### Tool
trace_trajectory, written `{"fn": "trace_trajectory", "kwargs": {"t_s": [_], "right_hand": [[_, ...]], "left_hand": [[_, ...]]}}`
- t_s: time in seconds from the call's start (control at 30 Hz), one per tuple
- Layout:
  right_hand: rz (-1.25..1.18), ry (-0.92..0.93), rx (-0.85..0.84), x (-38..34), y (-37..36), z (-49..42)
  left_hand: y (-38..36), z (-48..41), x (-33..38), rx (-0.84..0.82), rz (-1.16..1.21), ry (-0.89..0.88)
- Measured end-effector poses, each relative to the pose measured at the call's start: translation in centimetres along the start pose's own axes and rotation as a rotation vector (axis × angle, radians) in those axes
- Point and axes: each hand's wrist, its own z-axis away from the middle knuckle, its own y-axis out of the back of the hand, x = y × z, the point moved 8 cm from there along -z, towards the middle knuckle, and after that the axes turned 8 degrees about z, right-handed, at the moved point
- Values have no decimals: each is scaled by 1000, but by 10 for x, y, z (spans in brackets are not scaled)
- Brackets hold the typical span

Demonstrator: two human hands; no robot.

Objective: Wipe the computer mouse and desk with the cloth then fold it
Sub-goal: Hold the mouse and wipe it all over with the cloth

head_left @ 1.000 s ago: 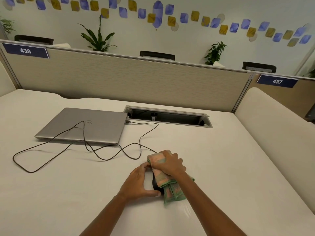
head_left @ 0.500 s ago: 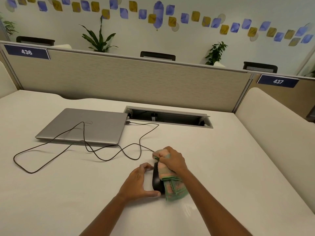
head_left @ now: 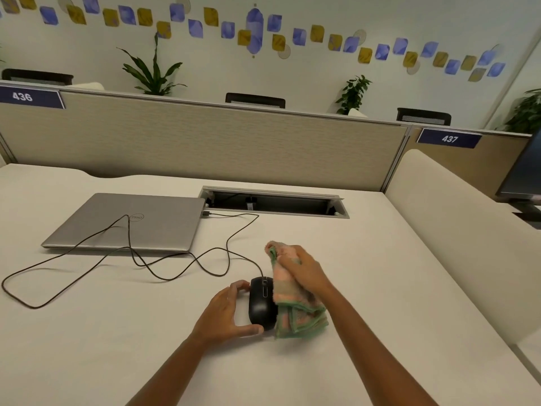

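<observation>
A black wired computer mouse [head_left: 261, 306] lies on the white desk [head_left: 366, 288], in the near middle. My left hand [head_left: 224, 315] cups its left side, thumb at its rear edge and fingertips near its front. My right hand [head_left: 304, 271] grips a bunched pink and green cloth [head_left: 295, 306] that presses against the mouse's right side and hangs down to the desk. The mouse's top and scroll wheel are uncovered.
The mouse's black cable [head_left: 140, 259] loops across the desk and over a closed silver laptop [head_left: 131, 221] at the left. An open cable tray [head_left: 275, 203] sits behind. A beige partition [head_left: 234, 148] bounds the back, a padded divider [head_left: 456, 230] the right.
My right hand has slid the cloth from on top of the mouse to its right side, uncovering the mouse. My left hand has stayed at the mouse's left side.
</observation>
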Motion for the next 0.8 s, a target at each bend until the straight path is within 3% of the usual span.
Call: {"fn": "trace_trajectory", "kwargs": {"t_s": [0.13,0.2,0.3,0.43,0.8], "right_hand": [[266,-8,-138,5,-51,13],[357,-17,-61,8,-61,21],[391,34,82,8,-61,30],[350,146,147,6,-57,38],[417,326,16,10,-53,68]], "left_hand": [[3,0,4,26,21,-20],[3,0,5,24,21,-24],[3,0,6,19,25,-26],[3,0,6,26,23,-29],[3,1,3,33,21,-39]]}}
